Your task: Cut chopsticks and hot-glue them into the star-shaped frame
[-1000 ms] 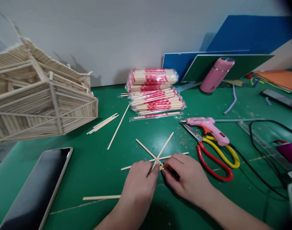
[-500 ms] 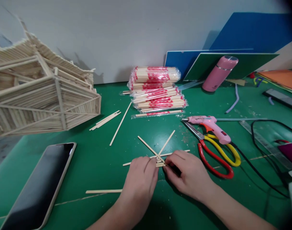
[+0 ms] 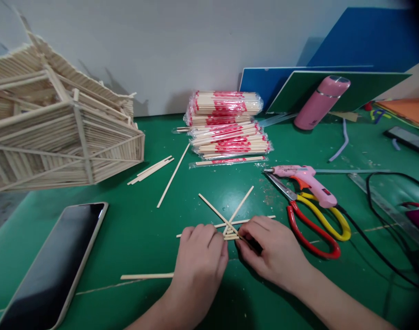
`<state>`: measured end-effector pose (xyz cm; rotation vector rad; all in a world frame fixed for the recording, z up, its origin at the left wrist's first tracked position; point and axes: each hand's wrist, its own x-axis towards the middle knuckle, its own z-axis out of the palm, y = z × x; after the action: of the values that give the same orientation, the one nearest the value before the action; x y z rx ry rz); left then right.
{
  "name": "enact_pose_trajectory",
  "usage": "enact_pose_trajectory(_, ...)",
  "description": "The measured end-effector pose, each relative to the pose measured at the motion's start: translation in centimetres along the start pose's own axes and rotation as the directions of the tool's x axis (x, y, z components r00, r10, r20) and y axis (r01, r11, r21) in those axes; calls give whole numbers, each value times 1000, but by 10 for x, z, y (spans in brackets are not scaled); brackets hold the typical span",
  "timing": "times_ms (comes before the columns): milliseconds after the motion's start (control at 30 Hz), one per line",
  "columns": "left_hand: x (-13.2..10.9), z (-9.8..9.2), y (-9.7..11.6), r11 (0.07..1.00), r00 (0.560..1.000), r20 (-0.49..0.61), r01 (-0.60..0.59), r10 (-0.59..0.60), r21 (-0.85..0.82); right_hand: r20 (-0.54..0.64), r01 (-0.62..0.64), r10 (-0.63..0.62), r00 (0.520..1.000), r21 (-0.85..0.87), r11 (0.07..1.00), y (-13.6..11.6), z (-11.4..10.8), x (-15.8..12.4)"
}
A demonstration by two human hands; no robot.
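Observation:
Several thin wooden sticks (image 3: 214, 209) lie crossed on the green table, forming a star-like frame between my hands. My left hand (image 3: 201, 263) is closed, its fingertips pressed on the frame's left side and hiding what they pinch. On the right, my right hand (image 3: 273, 247) pinches the joined ends of the sticks between thumb and forefinger. Short sticks (image 3: 232, 238) lie side by side in the gap between the fingertips. Another stick (image 3: 147, 276) pokes out from behind my left wrist.
A stick-built house model (image 3: 75, 137) stands at left, above a phone (image 3: 54, 266). Wrapped chopsticks (image 3: 226, 123) are piled at the back. Loose sticks (image 3: 151, 170) lie before the model. A pink glue gun (image 3: 309, 176) rests by scissors (image 3: 312, 233); behind is a pink bottle (image 3: 322, 103).
The view has shifted slightly. My left fingertips have drawn back a little, showing more of the short sticks; my right hand keeps its pinch.

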<state>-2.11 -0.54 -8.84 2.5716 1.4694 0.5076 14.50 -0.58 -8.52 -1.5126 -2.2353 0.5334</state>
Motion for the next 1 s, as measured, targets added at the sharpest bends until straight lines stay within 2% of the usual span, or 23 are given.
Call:
enact_pose_trajectory(533, 1, 0, -1, 1000, 995, 97, 19, -17, -22, -4, -4, 5, 1000, 16, 1000, 0, 1, 1)
enact_pose_trajectory(1000, 2, 1, -1, 1000, 996, 89, -1, 2, -16, 2, 1, -1, 1000, 18, 1000, -1, 0, 2)
